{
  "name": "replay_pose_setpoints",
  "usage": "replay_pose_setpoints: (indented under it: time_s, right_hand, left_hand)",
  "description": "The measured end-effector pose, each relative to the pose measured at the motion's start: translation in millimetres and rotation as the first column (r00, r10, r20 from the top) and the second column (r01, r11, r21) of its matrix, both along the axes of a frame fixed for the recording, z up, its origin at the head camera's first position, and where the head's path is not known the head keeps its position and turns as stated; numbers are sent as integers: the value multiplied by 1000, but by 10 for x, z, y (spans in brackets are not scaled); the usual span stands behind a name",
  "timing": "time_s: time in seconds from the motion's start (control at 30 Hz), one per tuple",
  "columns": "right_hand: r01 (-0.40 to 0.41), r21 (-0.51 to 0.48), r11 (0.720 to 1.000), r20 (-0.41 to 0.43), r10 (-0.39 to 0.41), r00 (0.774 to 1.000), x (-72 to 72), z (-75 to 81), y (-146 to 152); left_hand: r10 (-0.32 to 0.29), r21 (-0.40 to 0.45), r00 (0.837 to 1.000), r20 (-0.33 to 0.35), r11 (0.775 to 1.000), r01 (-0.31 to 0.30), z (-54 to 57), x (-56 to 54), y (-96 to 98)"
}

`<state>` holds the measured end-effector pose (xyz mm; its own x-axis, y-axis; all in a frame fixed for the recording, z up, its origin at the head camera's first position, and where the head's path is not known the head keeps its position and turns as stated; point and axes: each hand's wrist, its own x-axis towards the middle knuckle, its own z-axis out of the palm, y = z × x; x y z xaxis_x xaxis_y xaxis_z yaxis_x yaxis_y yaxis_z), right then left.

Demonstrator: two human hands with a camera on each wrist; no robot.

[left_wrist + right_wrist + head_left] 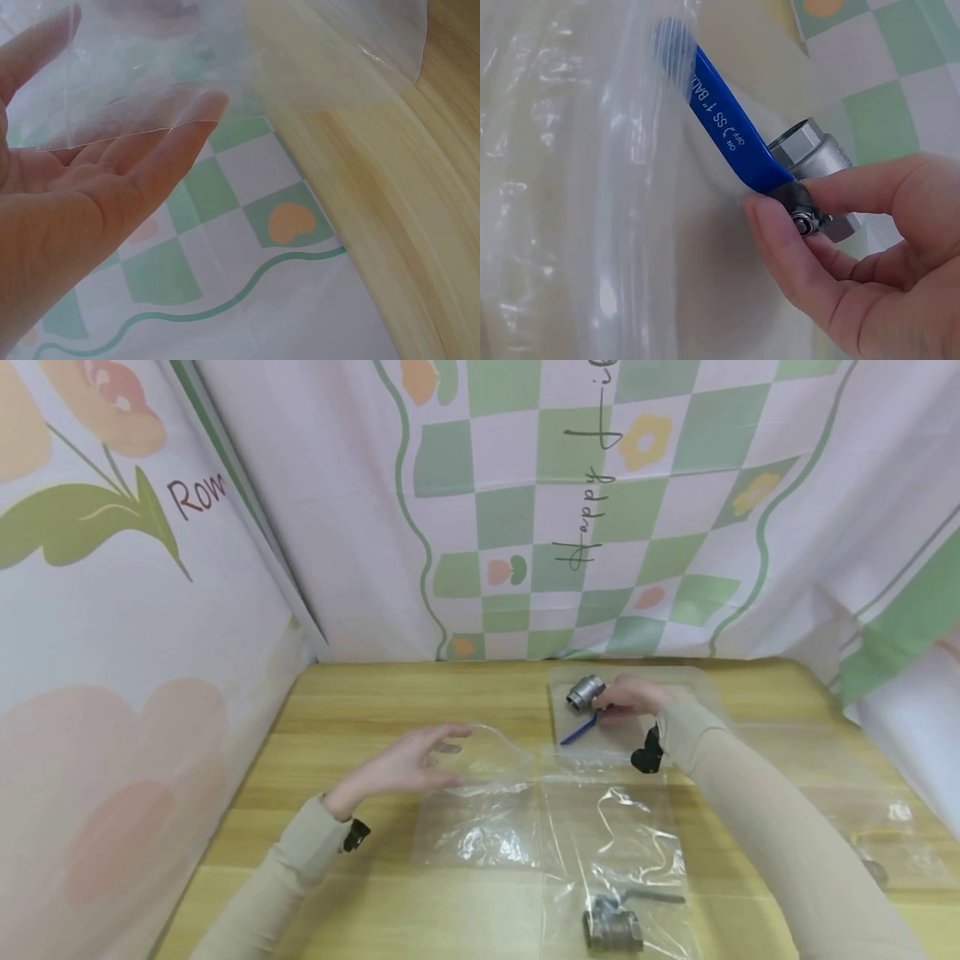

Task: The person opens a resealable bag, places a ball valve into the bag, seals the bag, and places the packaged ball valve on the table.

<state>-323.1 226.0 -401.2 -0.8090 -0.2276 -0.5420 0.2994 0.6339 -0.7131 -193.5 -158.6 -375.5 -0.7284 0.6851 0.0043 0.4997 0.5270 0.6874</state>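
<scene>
My right hand (628,697) pinches a silver ball valve (585,692) between thumb and fingers, near the base of its blue lever (727,120). The valve is above a pale translucent tray (686,677) at the back of the table. White lettering shows on the lever, whose tip lies behind a bag's edge in the right wrist view. To the left, my left hand (401,762) has its thumb and fingers spread at the mouth of a clear plastic bag (480,827). In the left wrist view the bag's film covers several fingertips.
A second clear bag (615,810) lies beside it, holding another valve (613,931) with a dark lever. At the far right lies a further bag (900,852), with something yellow and a grey piece in it. Patterned curtains (360,527) hang behind and left of the wooden table (360,693).
</scene>
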Motion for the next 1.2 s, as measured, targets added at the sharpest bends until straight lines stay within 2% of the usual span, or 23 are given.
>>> replay_pose_setpoints:
  time_s: [0.23,0.47,0.6,0.73,0.87,0.97,1.2]
  right_hand:
    - [28,-92,995,53,-24,998,19,64,-16]
    - [38,-94,995,20,-37,999,72,110,-62]
    - [12,-60,998,-32,-14,999,104,120,-92]
    - [11,-24,1000,-138,-14,990,137,161,-123]
    - [44,20,999,-293,-36,955,190,267,-146]
    - [61,28,998,-370,-46,928,234,369,-139]
    - [56,-59,997,-390,-75,918,367,565,-134]
  left_hand:
    - [2,9,1000,6,1000,-2,-1,-16,7]
    - [5,14,1000,19,1000,-5,-7,-18,8]
    - [3,14,1000,17,1000,-3,-11,-12,10]
    - [-1,14,1000,17,1000,1,-10,0,14]
    - [-2,17,1000,20,1000,1,6,16,22]
    - [-2,19,1000,16,1000,1,18,23,26]
    - [4,19,999,32,1000,-4,21,26,31]
